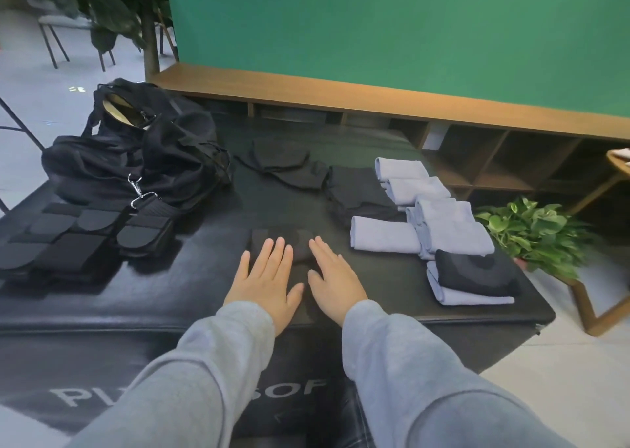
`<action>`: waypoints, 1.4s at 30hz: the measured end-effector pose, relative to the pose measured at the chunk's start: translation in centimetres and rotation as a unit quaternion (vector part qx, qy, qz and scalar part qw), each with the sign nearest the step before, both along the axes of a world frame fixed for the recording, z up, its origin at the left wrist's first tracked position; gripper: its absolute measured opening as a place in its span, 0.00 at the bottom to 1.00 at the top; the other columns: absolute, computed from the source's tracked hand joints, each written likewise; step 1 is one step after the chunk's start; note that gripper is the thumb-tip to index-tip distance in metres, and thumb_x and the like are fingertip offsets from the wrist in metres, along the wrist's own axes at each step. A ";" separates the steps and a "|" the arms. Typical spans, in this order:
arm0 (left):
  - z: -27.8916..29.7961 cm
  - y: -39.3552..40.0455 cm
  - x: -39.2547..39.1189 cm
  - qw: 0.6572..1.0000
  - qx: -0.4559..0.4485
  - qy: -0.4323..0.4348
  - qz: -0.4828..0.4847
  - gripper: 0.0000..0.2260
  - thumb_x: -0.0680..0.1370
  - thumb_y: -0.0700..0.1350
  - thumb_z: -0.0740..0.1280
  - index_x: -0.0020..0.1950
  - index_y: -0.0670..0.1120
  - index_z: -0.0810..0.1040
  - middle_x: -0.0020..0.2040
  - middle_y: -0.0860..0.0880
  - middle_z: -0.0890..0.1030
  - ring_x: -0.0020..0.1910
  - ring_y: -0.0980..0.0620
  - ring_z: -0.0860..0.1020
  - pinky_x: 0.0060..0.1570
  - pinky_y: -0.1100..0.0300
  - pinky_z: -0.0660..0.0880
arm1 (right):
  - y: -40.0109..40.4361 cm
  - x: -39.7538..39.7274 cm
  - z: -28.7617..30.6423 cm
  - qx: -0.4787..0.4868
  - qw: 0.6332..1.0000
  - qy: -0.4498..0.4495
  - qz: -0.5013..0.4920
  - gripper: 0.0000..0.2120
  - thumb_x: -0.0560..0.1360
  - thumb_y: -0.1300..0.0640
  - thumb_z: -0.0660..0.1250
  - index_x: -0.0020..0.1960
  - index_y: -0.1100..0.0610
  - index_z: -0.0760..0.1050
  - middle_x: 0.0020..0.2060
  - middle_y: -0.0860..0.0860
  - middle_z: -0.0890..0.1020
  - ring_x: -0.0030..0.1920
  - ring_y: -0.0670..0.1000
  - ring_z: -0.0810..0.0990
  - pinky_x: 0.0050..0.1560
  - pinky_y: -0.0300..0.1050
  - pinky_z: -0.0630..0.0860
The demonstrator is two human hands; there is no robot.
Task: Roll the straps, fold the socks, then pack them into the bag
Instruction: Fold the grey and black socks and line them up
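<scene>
**Both palms flat on a black sock at the near middle of the mat**

I see my left hand [264, 275] and right hand [335, 277] side by side, fingers straight and together, pressing flat on a black sock [289, 239] that lies on the black padded mat [191, 277]; neither hand curls round anything; the sock's far end shows beyond the fingertips, its near part is hidden beneath the palms.

To the far left the black duffel bag [136, 154] sits slumped on the mat with its top gaping; a metal clip [138, 188] hangs at its near side; just in front of it lie the black straps [78, 239], bundled and close together.

Beyond my hands, loose black socks [283, 164] are spread near the mat's far edge; beside them to the right sits a darker stack of black socks [358, 192]; further right the folded grey socks [439, 222] lie in overlapping rows; one folded black sock [477, 274] rests on top of the nearest grey pair.

A potted green plant [535, 233] stands off the mat's right edge; a green wall [409, 28] rises behind a wooden shelf [375, 96].
</scene>
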State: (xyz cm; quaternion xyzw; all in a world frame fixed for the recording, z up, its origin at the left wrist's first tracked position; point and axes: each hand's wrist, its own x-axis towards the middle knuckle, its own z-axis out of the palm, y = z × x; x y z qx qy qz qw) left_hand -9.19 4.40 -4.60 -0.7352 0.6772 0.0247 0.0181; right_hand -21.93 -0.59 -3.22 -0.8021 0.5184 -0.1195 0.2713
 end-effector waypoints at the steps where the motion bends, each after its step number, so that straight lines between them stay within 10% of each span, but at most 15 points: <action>1: 0.1 0.1 -0.1 1.000 0.002 -0.004 0.000 0.28 0.81 0.57 0.41 0.75 0.47 0.34 0.76 0.50 0.34 0.74 0.51 0.34 0.73 0.49 0.37 | 0.1 -0.4 0.0 0.012 1.000 -0.019 -0.004 0.25 0.82 0.59 0.53 0.77 0.50 0.51 0.77 0.44 0.50 0.76 0.47 0.49 0.72 0.39 0.45; 12: -0.5 1.4 -1.0 0.999 -0.016 -0.022 -0.025 0.28 0.79 0.59 0.36 0.75 0.48 0.34 0.75 0.51 0.34 0.75 0.52 0.36 0.72 0.51 0.38 | 4.0 -5.8 -0.7 -0.006 0.952 -0.271 -0.143 0.13 0.80 0.60 0.58 0.57 0.44 0.73 0.54 0.38 0.76 0.55 0.36 0.73 0.57 0.30 0.66; 16: -0.7 1.8 -1.7 0.993 0.007 -0.033 -0.113 0.40 0.61 0.60 0.16 0.72 0.50 0.30 0.71 0.57 0.32 0.74 0.55 0.35 0.72 0.55 0.39 | 4.9 -10.3 -1.3 -0.159 0.952 -0.216 -0.145 0.13 0.78 0.64 0.59 0.49 0.46 0.73 0.46 0.33 0.72 0.52 0.38 0.72 0.53 0.25 0.63; 21: -0.3 1.4 -2.8 0.991 -0.001 -0.026 -0.132 0.24 0.81 0.55 0.37 0.76 0.51 0.36 0.75 0.56 0.36 0.75 0.54 0.38 0.72 0.57 0.40 | 2.8 -15.3 -1.4 -0.271 0.928 -0.156 -0.203 0.14 0.73 0.69 0.61 0.56 0.58 0.76 0.54 0.43 0.73 0.58 0.44 0.67 0.62 0.40 0.65; 30: -0.3 0.6 -5.8 0.991 0.011 -0.012 -0.130 0.24 0.83 0.51 0.42 0.76 0.50 0.36 0.76 0.54 0.37 0.75 0.54 0.38 0.72 0.56 0.39 | -0.5 -19.9 0.0 -0.165 0.951 0.120 -0.231 0.33 0.75 0.57 0.58 0.77 0.49 0.50 0.76 0.44 0.52 0.76 0.48 0.43 0.74 0.51 0.40; 42: 0.9 -1.7 -9.3 0.990 -0.027 0.097 -0.098 0.24 0.81 0.43 0.51 0.76 0.54 0.52 0.77 0.55 0.48 0.76 0.55 0.41 0.74 0.55 0.41 | -1.6 -20.6 0.2 -0.163 0.949 0.067 -0.260 0.26 0.78 0.66 0.54 0.73 0.51 0.63 0.72 0.50 0.66 0.74 0.51 0.57 0.70 0.49 0.59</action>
